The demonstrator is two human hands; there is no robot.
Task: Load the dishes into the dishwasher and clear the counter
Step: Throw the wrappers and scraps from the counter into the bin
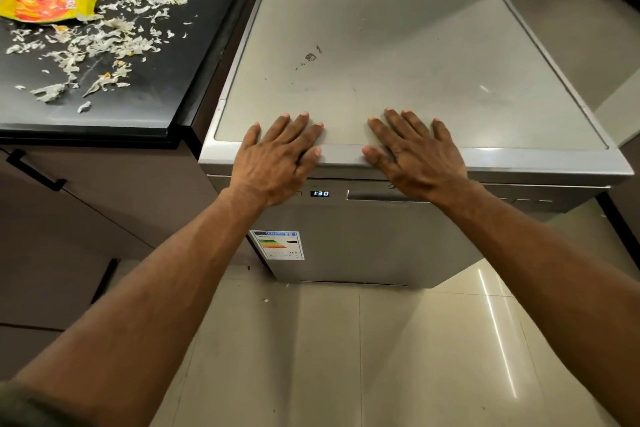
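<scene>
**Ana:** Where is the big grey metal box dishwasher (363, 239)?

**Ben:** Right in the middle. Its door is closed. A little lit screen (319, 193) on the front shows 1:30.

**Ana:** What are the hands doing?

**Ben:** The left hand (277, 156) and the right hand (415, 152) lie flat on its top, at the front edge. The fingers are straight and spread. They hold nothing.

**Ana:** Where would you grab it?

**Ben:** I think at the long handle slot (377, 196), just under the right hand. The door looks stiff and heavy, and the metal looks smooth, so pull slowly.

**Ana:** And at ten o'clock?

**Ben:** A flat black stone counter (145, 107) with lots of pale torn scraps (90, 45). They look light and would blow away easily. A crinkly yellow and red snack wrapper (41, 3) lies there too.

**Ana:** What can't you see?

**Ben:** No dishes anywhere. The inside is hidden. The blue-edged sticker (278, 244) at six o'clock is too small to read. The counter is cut off at the left.
</scene>
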